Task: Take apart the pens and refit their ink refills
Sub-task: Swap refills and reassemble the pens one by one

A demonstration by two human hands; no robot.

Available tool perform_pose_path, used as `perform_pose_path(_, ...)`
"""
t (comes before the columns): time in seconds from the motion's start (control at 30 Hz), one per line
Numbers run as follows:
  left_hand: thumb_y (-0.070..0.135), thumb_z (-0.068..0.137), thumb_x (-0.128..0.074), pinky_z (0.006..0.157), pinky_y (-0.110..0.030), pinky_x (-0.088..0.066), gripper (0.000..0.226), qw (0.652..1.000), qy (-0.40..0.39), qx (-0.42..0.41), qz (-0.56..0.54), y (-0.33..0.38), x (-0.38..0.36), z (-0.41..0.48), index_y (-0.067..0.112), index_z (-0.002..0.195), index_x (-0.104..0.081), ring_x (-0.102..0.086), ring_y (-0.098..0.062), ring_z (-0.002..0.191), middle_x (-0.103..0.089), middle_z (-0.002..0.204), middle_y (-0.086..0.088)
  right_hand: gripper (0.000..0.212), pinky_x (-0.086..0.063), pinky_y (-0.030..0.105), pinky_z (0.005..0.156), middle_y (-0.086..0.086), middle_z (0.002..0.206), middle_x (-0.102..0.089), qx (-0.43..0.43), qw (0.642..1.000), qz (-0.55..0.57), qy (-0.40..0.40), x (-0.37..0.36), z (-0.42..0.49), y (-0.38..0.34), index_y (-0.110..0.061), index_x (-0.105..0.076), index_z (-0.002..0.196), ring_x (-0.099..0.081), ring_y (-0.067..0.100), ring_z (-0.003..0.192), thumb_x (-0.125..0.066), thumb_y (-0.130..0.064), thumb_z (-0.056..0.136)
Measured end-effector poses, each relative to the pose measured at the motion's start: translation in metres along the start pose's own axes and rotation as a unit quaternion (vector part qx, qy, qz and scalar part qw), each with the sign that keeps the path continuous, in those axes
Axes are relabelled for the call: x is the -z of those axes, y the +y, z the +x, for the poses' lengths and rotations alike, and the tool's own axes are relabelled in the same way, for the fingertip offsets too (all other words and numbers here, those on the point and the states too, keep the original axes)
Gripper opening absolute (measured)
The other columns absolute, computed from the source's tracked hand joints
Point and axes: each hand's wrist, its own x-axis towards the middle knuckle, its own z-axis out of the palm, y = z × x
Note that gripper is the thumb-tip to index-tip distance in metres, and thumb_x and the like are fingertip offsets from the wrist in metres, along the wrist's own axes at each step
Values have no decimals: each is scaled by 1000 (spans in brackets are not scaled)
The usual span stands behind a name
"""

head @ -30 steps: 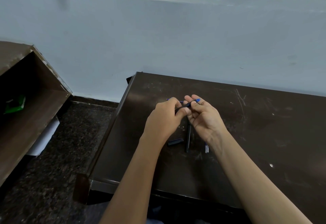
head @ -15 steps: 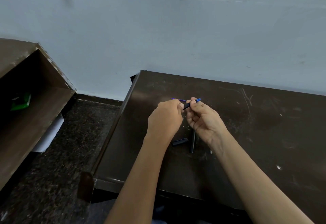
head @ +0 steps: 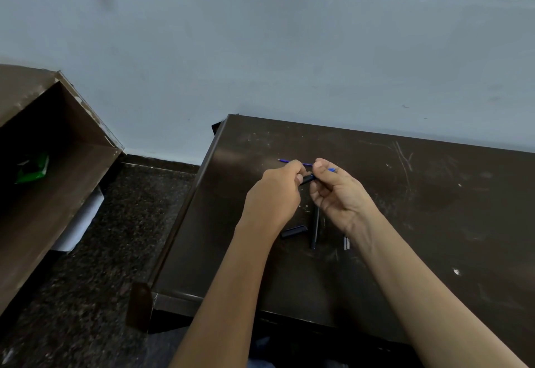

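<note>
Nearest us, on the dark scratched desk (head: 434,237), loose parts are laid out. A short black cap (head: 293,231) lies on the left. Just right of it a long black barrel (head: 314,227) points away from us, and further right a thin pale piece (head: 346,243) peeks out beside the right wrist. We read that as at least one pen already taken apart, though we cannot tell which parts belong together.

Just beyond them, both hands meet above the desk. The left hand (head: 273,196) has its fingers curled round one end of a black pen (head: 307,179). The right hand (head: 341,196) pinches the other end between thumb and fingertips, with the remaining fingers loosely bent. So this pen is in mid-handling, either being pulled apart or closed up, and we cannot say which.

A blue refill (head: 286,161) shows as a thin line past the left knuckles, with a blue end poking out past the right fingertips. Whether it is held or lies on the desk behind the hands is hidden from us. By our judgement the refitting is not finished, since parts sit loose and the refill is outside any barrel.

We see no tray or box on the desk. Off to the far left, an open brown shelf unit (head: 72,165) holds a green packet (head: 31,167), and a white sheet (head: 84,220) pokes out beneath it.
</note>
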Motion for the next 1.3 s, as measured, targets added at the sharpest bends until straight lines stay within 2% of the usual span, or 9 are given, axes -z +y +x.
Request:
perform_pose_path(0.33, 12, 99, -39, 70, -35, -51, 29, 1000, -11, 8, -19, 2, 6, -2, 27, 118, -55, -63, -19, 80, -63, 94, -2, 24, -58, 24, 78, 10, 107, -65, 41, 994, 102, -7, 6, 6, -12, -6, -56, 103, -67, 17, 94, -45, 13, 91)
perform_pose_path(0.5, 9, 99, -38, 57, -25, -43, 34, 999, -24, 22, -12, -3, 8, -2, 30, 118, -57, -59, -17, 73, -62, 92, -4, 17, -56, 29, 80, 17, 106, -63, 66, 987, 134, 61, 14, 11, -17, 0, -57, 95, -66, 19, 94, -50, 14, 89)
perform_pose_path(0.6, 8, 98, -37, 62, -31, -47, 32, 999, -7, 37, -14, -6, 13, -4, 26, 115, -58, -60, -21, 75, -61, 87, -3, 12, -58, 29, 77, 15, 99, -64, 83, 975, 174, 113, 24, 15, -25, 2, -59, 87, -67, 18, 88, -55, 13, 86)
perform_pose_path(0.73, 4, 95, -36, 70, -40, -55, 36, 997, 36, 58, -26, -8, 15, -4, 25, 114, -58, -65, -25, 77, -63, 84, -5, 18, -54, 27, 88, 9, 93, -64, 124, 986, -29, 112, 31, 15, -15, 0, -64, 97, -65, 18, 88, -57, 11, 85)
perform_pose_path(0.8, 3, 94, -35, 70, -45, -56, 37, 996, 49, 63, -41, -8, 15, -4, 25, 112, -58, -65, -27, 76, -61, 79, -3, 25, -51, 25, 86, 4, 90, -67, 177, 942, -274, 78, 30, 13, -2, -10, -70, 100, -63, 16, 88, -60, 7, 83)
perform_pose_path(0.9, 3, 94, -35, 70, -47, -55, 36, 996, 43, 64, -45, -6, 13, -3, 24, 113, -57, -65, -28, 76, -61, 83, -4, 35, -47, 12, 83, -3, 96, -70, 228, 773, -591, -36, 24, 8, 18, -21, -72, 106, -63, 11, 93, -57, 3, 85)
perform_pose_path(1.0, 3, 94, -36, 72, -46, -56, 35, 996, 38, 66, -42, -7, 13, -2, 23, 114, -58, -64, -27, 78, -64, 89, -7, 41, -49, 39, 95, 2, 106, -71, 227, 648, -717, -119, 22, 10, 36, -22, -68, 111, -63, 24, 107, -52, 3, 82)
perform_pose_path(1.17, 4, 95, -37, 73, -45, -55, 34, 997, 34, 61, -29, -9, 14, -4, 23, 114, -57, -64, -26, 79, -64, 93, -8, 30, -49, 43, 89, 4, 105, -69, 198, 591, -769, -141, 25, 13, 41, -20, -66, 106, -63, 25, 102, -53, -2, 86)
perform_pose_path(1.3, 5, 96, -36, 74, -41, -55, 34, 998, 37, 56, -22, -8, 15, -4, 22, 117, -57, -63, -24, 81, -64, 94, -7, 30, -50, 41, 91, 6, 109, -69, 186, 585, -775, -149, 24, 12, 46, -20, -67, 108, -63, 24, 104, -52, -3, 88)
